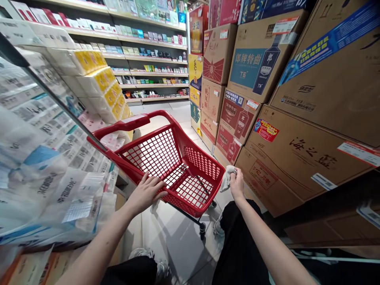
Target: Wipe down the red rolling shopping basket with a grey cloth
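A red plastic shopping cart (190, 158) stands in a narrow shop aisle in front of me, its mesh basket holding nothing. My left hand (147, 192) lies on the near left rim of the basket, fingers stretched flat over the edge. My right hand (236, 182) is closed around a crumpled whitish cloth (228, 176), held against the basket's right outer corner. My knees in black trousers show below the hands.
Stacked packs of tissue paper (44, 158) crowd the left side. Brown cardboard liquor cartons (297, 118) are piled high on the right. Shelves of small goods (148, 51) run across the far end. The grey tiled floor (175, 237) lies under the cart's wheels.
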### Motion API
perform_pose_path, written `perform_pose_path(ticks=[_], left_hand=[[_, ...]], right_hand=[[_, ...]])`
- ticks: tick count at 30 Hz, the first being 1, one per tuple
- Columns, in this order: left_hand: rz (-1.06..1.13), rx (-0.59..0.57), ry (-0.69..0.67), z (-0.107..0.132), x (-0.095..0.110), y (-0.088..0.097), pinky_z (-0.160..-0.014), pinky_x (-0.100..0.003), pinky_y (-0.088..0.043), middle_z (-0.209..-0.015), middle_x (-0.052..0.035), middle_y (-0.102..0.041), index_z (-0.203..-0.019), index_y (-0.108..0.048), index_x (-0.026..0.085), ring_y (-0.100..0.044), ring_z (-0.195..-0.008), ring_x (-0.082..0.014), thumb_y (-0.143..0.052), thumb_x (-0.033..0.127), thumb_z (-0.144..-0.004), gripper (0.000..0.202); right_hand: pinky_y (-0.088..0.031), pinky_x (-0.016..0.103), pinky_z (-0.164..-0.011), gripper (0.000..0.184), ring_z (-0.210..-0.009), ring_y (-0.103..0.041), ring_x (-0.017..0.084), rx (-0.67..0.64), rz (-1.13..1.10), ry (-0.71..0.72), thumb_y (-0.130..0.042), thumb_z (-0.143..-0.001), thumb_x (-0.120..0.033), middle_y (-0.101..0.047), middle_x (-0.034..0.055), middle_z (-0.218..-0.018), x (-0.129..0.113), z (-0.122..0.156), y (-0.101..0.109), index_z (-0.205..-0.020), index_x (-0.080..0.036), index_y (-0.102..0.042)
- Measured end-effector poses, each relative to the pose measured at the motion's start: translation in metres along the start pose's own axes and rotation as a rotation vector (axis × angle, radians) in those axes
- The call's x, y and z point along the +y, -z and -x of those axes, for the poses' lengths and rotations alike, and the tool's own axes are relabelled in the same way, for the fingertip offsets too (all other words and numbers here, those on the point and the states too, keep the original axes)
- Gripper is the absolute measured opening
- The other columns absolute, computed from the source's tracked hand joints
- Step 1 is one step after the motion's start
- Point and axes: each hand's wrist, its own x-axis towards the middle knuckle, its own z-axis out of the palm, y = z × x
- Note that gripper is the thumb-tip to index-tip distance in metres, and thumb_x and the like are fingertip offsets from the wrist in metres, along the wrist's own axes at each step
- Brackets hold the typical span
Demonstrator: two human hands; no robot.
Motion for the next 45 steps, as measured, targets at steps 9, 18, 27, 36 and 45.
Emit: perform_pose_path(ticks=[9, 18, 27, 36, 45], left_hand=[[-0.140, 0.073, 0.022, -0.016, 0.026, -0.009, -0.091, -0.040, -0.032, -0.089, -0.0074, -0.058, -0.087, -0.061, 0.026, -0.050, -0.089, -0.0230, -0.040, 0.055, -0.088, 0.036], [-0.238, 0.108, 0.072, -0.033, 0.051, -0.016, -0.085, -0.039, -0.032, -0.086, -0.0092, -0.057, -0.088, -0.060, 0.024, -0.050, -0.087, -0.0245, -0.036, 0.055, -0.090, 0.039], [-0.221, 0.191, 0.098, -0.007, -0.008, 0.012, -0.098, -0.042, -0.030, -0.101, -0.0095, -0.062, -0.104, -0.060, 0.024, -0.053, -0.101, -0.0250, -0.036, 0.047, -0.092, 0.035], [-0.389, 0.146, 0.158, -0.008, -0.007, 0.028, -0.081, -0.039, -0.033, -0.085, -0.0084, -0.060, -0.085, -0.059, 0.024, -0.052, -0.087, -0.0245, -0.035, 0.044, -0.092, 0.033], [-0.316, 0.182, 0.207, -0.014, 0.029, 0.024, -0.080, -0.039, -0.032, -0.082, -0.0089, -0.060, -0.082, -0.059, 0.022, -0.052, -0.086, -0.0239, -0.034, 0.042, -0.093, 0.034]], right_hand=[[-0.044, 0.033, -0.070, 0.027, -0.083, -0.064, 0.025, -0.344, 0.646, -0.020, -0.041, -0.090, -0.030, -0.063, 0.0127, -0.092, -0.032, 0.002, -0.034, -0.113, -0.018, -0.045], [-0.046, 0.033, -0.064, 0.030, -0.072, -0.067, 0.024, -0.418, 0.655, 0.042, -0.028, -0.096, -0.037, -0.068, 0.0124, -0.082, -0.046, 0.074, -0.023, -0.113, -0.020, -0.046], [-0.046, 0.039, -0.076, 0.024, -0.101, -0.058, 0.028, -0.368, 0.666, 0.102, -0.041, -0.092, -0.036, -0.058, 0.0151, -0.114, -0.028, 0.003, -0.019, -0.105, -0.023, -0.055], [-0.038, 0.042, -0.097, 0.031, -0.109, -0.045, 0.024, -0.061, 0.280, 0.454, -0.033, -0.096, -0.028, -0.056, 0.0114, -0.117, -0.001, 0.025, -0.021, -0.117, -0.018, -0.053], [-0.041, 0.041, -0.093, 0.025, -0.107, -0.047, 0.024, -0.163, 0.206, 0.575, -0.041, -0.095, -0.034, -0.053, 0.0127, -0.120, -0.078, 0.059, -0.098, -0.113, -0.020, -0.053]])
